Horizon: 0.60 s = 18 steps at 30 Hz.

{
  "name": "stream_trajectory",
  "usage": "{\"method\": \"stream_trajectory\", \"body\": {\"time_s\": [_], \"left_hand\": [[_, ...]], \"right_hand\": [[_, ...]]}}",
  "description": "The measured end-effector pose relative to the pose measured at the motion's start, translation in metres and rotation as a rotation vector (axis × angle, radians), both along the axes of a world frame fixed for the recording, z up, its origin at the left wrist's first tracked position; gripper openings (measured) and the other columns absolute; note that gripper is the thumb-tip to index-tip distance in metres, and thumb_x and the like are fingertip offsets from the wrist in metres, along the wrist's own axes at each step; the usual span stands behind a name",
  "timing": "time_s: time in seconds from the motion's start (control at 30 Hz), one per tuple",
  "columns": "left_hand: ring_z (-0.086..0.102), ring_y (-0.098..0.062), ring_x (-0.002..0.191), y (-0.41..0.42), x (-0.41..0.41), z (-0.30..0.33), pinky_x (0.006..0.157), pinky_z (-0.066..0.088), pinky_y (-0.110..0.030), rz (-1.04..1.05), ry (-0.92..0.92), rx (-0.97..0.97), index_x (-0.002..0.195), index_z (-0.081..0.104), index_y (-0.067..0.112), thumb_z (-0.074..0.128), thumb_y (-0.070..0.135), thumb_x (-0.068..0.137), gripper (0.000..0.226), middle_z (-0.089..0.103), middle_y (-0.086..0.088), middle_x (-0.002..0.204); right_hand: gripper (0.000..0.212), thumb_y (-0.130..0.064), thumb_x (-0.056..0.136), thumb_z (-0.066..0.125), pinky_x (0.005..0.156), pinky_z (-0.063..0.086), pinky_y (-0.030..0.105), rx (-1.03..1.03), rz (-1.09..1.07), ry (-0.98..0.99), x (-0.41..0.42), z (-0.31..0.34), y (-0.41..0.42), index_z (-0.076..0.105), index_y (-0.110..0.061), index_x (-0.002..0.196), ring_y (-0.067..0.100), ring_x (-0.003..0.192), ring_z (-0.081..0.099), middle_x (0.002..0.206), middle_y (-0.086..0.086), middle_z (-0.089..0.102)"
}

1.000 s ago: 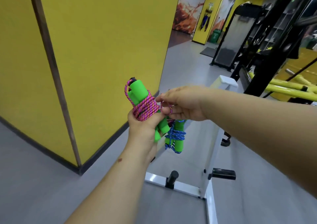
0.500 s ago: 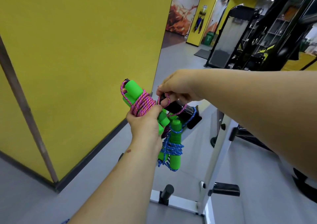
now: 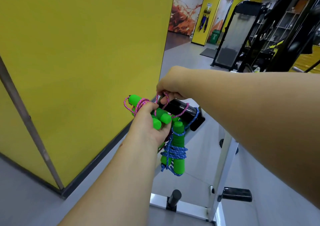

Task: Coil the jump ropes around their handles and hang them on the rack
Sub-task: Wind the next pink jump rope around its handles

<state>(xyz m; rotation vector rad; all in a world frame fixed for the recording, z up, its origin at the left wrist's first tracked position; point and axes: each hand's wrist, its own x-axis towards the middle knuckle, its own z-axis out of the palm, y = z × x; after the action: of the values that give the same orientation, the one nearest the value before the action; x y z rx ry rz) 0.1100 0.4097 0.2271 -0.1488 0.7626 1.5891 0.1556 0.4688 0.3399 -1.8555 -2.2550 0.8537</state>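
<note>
A yellow wall [image 3: 83,56] stands to the left of the white rack [image 3: 223,156]. A blue jump rope [image 3: 174,149], coiled on upright green handles, hangs from the rack's black peg [image 3: 180,110]. The left hand [image 3: 150,127] grips the pink jump rope [image 3: 138,104], handles tilted up-left. The right hand [image 3: 173,85] fingers pinch its pink loop at the peg's tip.

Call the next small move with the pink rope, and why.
Probably slide the pink loop further along the black peg, then let go. The right hand pinches that loop at the peg's tip, the left hand holds the coiled green handles, and the blue rope already hangs there.
</note>
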Motion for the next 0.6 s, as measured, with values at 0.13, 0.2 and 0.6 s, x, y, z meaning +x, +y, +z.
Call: {"method": "stream_trajectory", "body": {"time_s": [0.13, 0.2, 0.6], "left_hand": [[0.063, -0.024, 0.071, -0.001, -0.002, 0.008, 0.079, 0.059, -0.035, -0.038, -0.088, -0.02, 0.085, 0.062, 0.004, 0.07, 0.01, 0.09, 0.011, 0.064, -0.012, 0.081], [0.063, -0.024, 0.071, 0.002, -0.003, 0.009, 0.084, 0.059, -0.034, -0.042, -0.112, -0.026, 0.085, 0.062, 0.004, 0.071, 0.01, 0.089, 0.012, 0.064, -0.013, 0.081], [0.068, -0.025, 0.079, 0.002, -0.008, -0.002, 0.077, 0.058, -0.034, -0.083, -0.088, -0.025, 0.091, 0.065, 0.003, 0.071, 0.012, 0.089, 0.011, 0.069, -0.015, 0.086]], "right_hand": [[0.015, -0.007, 0.087, 0.065, 0.04, 0.048, 0.02, 0.159, 0.121, -0.086, 0.001, 0.002, 0.009, 0.06, -0.008, 0.073, 0.014, 0.049, 0.059, 0.069, 0.004, 0.063], [0.017, -0.007, 0.088, 0.065, 0.04, 0.048, 0.02, 0.137, 0.093, -0.076, 0.0, 0.003, 0.009, 0.057, -0.01, 0.072, 0.02, 0.054, 0.058, 0.069, 0.004, 0.06], [0.03, -0.016, 0.105, 0.042, 0.029, 0.039, 0.014, -0.141, -0.052, 0.047, 0.008, -0.005, 0.018, 0.047, -0.009, 0.076, 0.008, 0.029, 0.056, 0.042, 0.005, 0.061]]}}
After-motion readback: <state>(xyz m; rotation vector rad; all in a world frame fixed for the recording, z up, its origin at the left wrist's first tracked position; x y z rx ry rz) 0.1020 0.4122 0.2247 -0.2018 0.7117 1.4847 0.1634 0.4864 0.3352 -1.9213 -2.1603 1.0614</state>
